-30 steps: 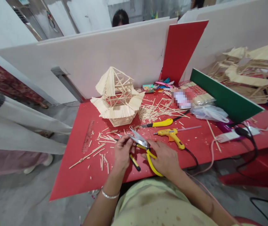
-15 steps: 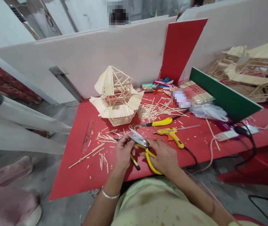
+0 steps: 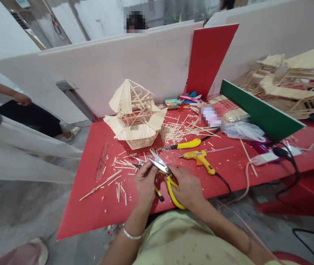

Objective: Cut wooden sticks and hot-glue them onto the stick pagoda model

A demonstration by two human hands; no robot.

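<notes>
My right hand (image 3: 187,184) grips a pair of yellow-handled scissors (image 3: 175,197), whose blades point away to the upper left, slightly apart. Close beside the blades is my left hand (image 3: 145,184), its fingers pinched together; whatever they hold is too small or hidden to name. Under my hands lies a pair of pliers (image 3: 158,191) with black and yellow handles, partly covered. Beyond them stands a model pavilion (image 3: 138,132) of thin wooden sticks, its upper roof partly open. Cut stick pieces (image 3: 122,191) are scattered on the red table (image 3: 76,215) to the left.
A yellow glue gun (image 3: 201,159) and a yellow utility knife (image 3: 188,144) lie right of the model. Loose sticks (image 3: 184,129), a plastic bag (image 3: 243,130) and a green board (image 3: 261,108) are farther right. A clear ruler (image 3: 101,161) lies left. People stand beyond the left edge.
The scissors and both hands have shifted slightly left. At the left, another person's arm and dark-clothed leg have come into view, and the pink-clothed leg has moved lower.
</notes>
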